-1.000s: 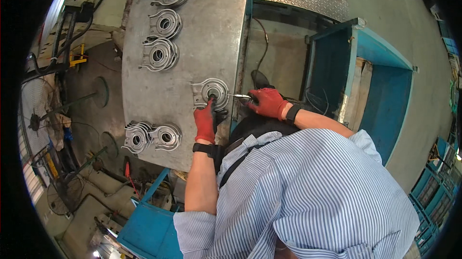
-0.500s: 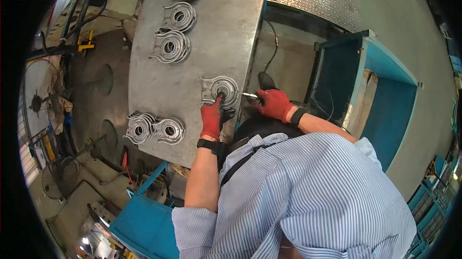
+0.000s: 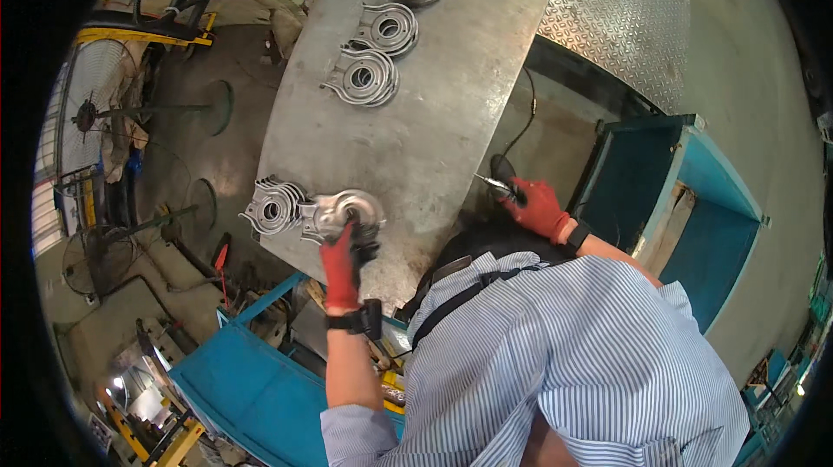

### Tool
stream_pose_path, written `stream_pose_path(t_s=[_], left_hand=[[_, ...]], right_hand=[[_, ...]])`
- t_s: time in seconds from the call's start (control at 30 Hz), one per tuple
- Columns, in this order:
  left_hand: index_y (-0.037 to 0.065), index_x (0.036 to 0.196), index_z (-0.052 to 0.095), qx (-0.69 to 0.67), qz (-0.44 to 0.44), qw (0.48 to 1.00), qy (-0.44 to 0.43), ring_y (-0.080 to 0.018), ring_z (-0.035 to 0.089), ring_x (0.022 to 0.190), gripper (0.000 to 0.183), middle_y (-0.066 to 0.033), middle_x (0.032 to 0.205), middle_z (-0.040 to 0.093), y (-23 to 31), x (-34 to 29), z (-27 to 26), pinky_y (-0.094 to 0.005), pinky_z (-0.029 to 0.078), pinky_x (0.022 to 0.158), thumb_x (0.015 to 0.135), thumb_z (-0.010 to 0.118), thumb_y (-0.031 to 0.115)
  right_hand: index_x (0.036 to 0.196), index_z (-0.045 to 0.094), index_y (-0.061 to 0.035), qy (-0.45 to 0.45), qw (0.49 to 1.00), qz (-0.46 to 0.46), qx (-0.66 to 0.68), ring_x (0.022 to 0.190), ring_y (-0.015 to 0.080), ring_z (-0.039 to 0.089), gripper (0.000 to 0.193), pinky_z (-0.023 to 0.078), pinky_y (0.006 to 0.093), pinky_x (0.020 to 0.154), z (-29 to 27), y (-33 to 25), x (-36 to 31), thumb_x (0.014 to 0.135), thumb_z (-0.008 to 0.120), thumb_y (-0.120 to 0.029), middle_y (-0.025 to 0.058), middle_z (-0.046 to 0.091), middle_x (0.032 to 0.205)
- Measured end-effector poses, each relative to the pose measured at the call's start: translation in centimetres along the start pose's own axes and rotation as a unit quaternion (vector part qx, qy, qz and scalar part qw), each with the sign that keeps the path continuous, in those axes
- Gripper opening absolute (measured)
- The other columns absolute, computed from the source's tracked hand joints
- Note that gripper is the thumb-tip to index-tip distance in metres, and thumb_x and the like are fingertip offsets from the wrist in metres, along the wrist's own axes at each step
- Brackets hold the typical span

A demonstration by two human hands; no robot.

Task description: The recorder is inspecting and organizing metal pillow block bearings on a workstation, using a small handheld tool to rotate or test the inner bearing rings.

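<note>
My left hand, in a red glove with dark fingers, is closed on the near rim of a round metal bracket, slightly blurred by motion. The bracket is over the left part of the metal table and overlaps another bracket beneath it. Touching or close beside these is a stack of like brackets. My right hand, gloved the same way, grips a slim metal air tool just off the table's right edge, its thin tip pointing toward the table.
More stacked brackets lie in a row toward the table's far end. A dark hose hangs right of the table. A blue open-topped bin stands at right, and a blue metal surface at lower left. Fans stand further left.
My left hand has moved left with the bracket, from the table's right side to the stacks. The air tool in my right hand has come away from the bracket. The view has shifted.
</note>
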State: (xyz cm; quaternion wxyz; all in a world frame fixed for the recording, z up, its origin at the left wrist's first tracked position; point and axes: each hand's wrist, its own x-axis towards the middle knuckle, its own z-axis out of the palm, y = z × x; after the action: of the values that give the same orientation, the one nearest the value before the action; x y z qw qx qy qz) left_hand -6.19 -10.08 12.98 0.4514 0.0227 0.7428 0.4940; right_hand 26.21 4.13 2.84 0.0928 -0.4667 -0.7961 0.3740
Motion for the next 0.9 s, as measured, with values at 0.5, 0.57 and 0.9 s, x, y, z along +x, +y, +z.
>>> stream_pose_path(t_s=[0.5,0.57,0.9], left_hand=[[-0.006,0.091,0.062,0.595,0.167,0.749,0.239,-0.0301,0.063,0.087,0.043,-0.0165,0.083,0.066,3.1,2.4,-7.1,-0.0402,0.047,0.08,0.087,0.063,0.037],[-0.006,0.091,0.062,0.5,0.214,0.826,0.151,-0.0282,0.064,0.081,0.044,-0.0159,0.081,0.066,6.3,2.5,-2.3,-0.0384,0.048,0.074,0.087,0.063,0.038],[-0.004,0.079,0.061,0.376,0.282,0.882,0.043,-0.0228,0.061,0.056,0.04,-0.0126,0.07,0.064,7.7,20.5,6.7,-0.0353,0.045,0.049,0.094,0.052,0.032]], right_hand=[[0.114,0.06,-0.0049,-0.021,0.998,-0.007,0.052,0.092,0.0374,0.06,0.047,0.046,0.0451,0.08,-1.8,-0.1,2.2,0.082,0.063,-0.039,0.0204,0.065,0.096],[0.114,0.059,-0.0045,-0.032,0.998,0.015,0.054,0.091,0.0374,0.06,0.047,0.046,0.0452,0.079,-2.4,0.2,2.2,0.082,0.063,-0.039,0.0201,0.065,0.095],[0.114,0.06,-0.005,0.05,0.998,0.009,0.036,0.085,0.0368,0.061,0.048,0.046,0.0445,0.076,-4.5,2.2,0.4,0.08,0.065,-0.039,0.0192,0.065,0.089]])
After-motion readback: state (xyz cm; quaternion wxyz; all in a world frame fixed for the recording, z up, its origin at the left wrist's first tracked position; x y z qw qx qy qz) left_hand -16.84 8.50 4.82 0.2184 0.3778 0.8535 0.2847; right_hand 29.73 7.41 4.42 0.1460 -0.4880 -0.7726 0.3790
